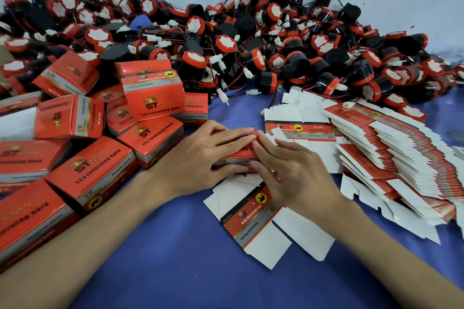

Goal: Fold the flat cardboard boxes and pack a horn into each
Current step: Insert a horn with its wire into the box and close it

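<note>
1. A huge heap of horns (276, 40) lay unpacked across the counter (175, 258).
2. Many flat boxes (401, 153) waited, stacked at right.
3. Folded boxes (150, 93) sat piled at left.
4. The left hand (200, 158) gripped one box (236, 152) at the centre; the right hand (296, 170) pressed straight fingers on its end, probably closing a flap.

1 wide-angle head view — looking forward and down, close above the table (175, 271), horn pile (251, 40) beyond.
</note>
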Available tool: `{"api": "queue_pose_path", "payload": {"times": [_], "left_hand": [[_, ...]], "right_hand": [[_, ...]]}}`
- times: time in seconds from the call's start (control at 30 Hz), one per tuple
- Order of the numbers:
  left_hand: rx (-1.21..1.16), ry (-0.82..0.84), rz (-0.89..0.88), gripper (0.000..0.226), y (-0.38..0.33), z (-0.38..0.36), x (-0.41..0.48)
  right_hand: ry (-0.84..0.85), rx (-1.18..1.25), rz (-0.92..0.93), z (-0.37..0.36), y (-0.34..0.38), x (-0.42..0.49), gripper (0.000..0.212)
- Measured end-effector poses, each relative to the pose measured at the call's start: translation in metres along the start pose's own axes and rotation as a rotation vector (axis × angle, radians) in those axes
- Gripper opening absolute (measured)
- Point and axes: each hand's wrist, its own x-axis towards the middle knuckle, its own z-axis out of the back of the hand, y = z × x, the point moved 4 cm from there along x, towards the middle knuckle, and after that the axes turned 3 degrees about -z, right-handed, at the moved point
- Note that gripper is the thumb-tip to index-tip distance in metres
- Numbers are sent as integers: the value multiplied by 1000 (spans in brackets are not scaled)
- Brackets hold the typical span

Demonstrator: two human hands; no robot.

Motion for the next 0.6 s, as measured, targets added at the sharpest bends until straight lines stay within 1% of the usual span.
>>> {"api": "queue_pose_path", "payload": {"times": [0.07,0.1,0.13,0.17,0.2,0.23,0.27,0.3,0.33,0.37,0.43,0.47,0.5,0.57,0.6], "left_hand": [[64,-65,-37,45,-4,6,0],[161,-129,-67,38,-7,10,0],[292,-221,-74,32,-8,16,0],[429,-330,-30,28,-7,22,0],[543,-435,62,29,-6,29,-1],[631,-511,163,33,-6,36,-2],[707,-543,231,36,-7,39,-1],[764,-535,242,37,-9,40,-1],[781,-505,206,37,-12,37,0],[727,-452,143,35,-15,33,2],[452,-304,75,26,-20,24,4],[300,-221,101,22,-21,21,3],[187,-130,169,24,-22,17,2],[51,70,303,34,-19,3,-1],[12,135,333,35,-18,-3,-2]], "right_hand": [[-23,25,-56,9,-7,4,36],[1,-6,-115,13,-10,6,44],[75,-55,-207,14,-15,7,57],[207,-111,-323,12,-20,7,74],[392,-164,-433,8,-25,5,91],[567,-205,-508,5,-27,1,105],[695,-225,-545,1,-27,-2,114],[766,-227,-560,-1,-26,-3,118],[783,-217,-564,-1,-24,-4,119],[761,-208,-573,1,-22,-3,118],[674,-253,-566,6,-20,1,112],[656,-288,-549,8,-19,1,110],[673,-294,-534,7,-19,0,109],[773,-220,-525,1,-20,-6,105],[824,-156,-533,-3,-20,-9,100]]}}
